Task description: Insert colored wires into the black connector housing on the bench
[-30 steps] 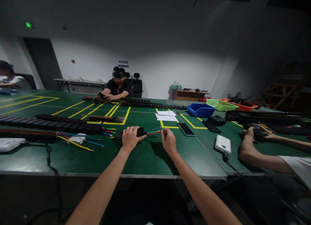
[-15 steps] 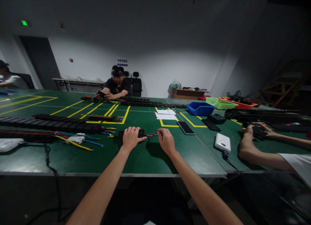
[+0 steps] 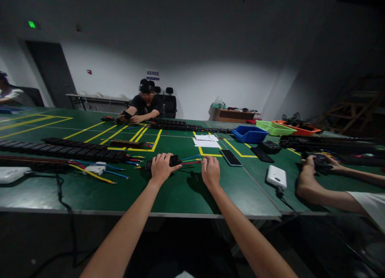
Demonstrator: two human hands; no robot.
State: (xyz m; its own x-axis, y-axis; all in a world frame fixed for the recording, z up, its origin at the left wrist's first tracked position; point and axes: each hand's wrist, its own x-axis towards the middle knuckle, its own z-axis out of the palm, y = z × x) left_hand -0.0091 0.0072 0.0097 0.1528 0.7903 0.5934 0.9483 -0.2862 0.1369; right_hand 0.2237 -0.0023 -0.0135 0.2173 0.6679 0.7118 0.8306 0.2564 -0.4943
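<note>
My left hand [image 3: 161,168] is closed around a short black socket strip [image 3: 174,161] lying on the green table, its fingers over the top and its thumb along the near side. From the strip's right end run a blue wire [image 3: 191,157], a green-yellow wire [image 3: 190,160] and a red wire [image 3: 189,163], with metal terminals at their tips. Just right of these tips is my right hand [image 3: 211,172], its fingers curled and pressed together. Whether the fingertips still grip a wire end is too small to see.
Left of my hands lie long black strips [image 3: 75,152] with loose coloured leads. A phone [image 3: 231,158], white papers [image 3: 206,142], a blue bin [image 3: 249,134] and a white power bank [image 3: 276,177] lie rightward. A co-worker's hands [image 3: 319,164] work at right; another person [image 3: 146,103] sits opposite.
My right hand has slid a little to the right along the wires to their tips. The wires, bunched in its fingers before, now spread apart with their terminals showing. My left hand stays on the strip.
</note>
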